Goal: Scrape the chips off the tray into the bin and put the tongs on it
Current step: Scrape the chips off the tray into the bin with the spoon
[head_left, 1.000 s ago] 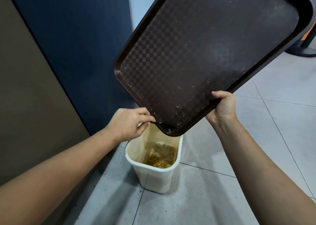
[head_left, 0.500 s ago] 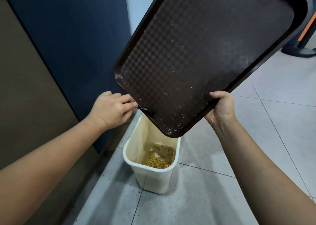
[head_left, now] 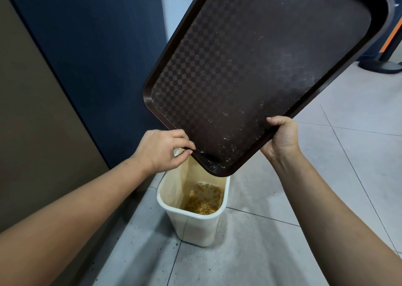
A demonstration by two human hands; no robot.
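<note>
Back at the tray's point(head_left: 261, 72) low corner above the bin point(head_left: 193, 220), left hand point(head_left: 162, 149) pinches black tongs point(head_left: 205, 155); right hand point(head_left: 280, 139) grips the edge.

Brown checkered tray point(head_left: 250, 68), cream bin point(head_left: 195, 227)

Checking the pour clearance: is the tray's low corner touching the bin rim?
Cannot tell. In the head view the tray corner overlaps the far rim of the bin, hiding any contact or gap. Only this one view exists.
</note>
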